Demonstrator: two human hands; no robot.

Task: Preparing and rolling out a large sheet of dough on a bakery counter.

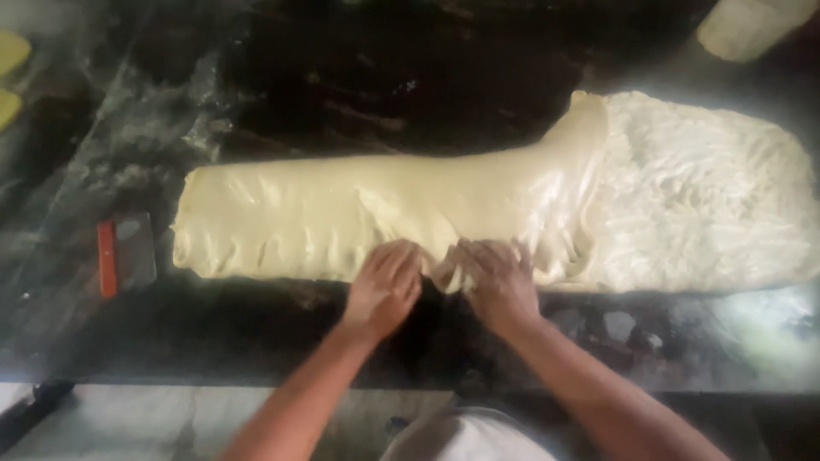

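Observation:
A long sheet of pale yellow dough (325,213) lies across a dark stone counter (359,77). Its left part is folded over into a thick roll; its right part (709,196) lies flat, spread with a white creamy filling. My left hand (384,286) rests palm down on the near edge of the folded dough, fingers together. Right beside it, my right hand (495,277) presses on the same near edge, fingers pinching a fold of dough where the roll meets the spread part. Both forearms come up from the bottom of the view.
A metal dough scraper with a red handle (124,254) lies on the counter left of the dough. A pale lump (752,26) sits at the far right corner, and yellow pieces (10,77) at the far left edge. Flour dusts the counter's left side. The counter's near edge runs just below my hands.

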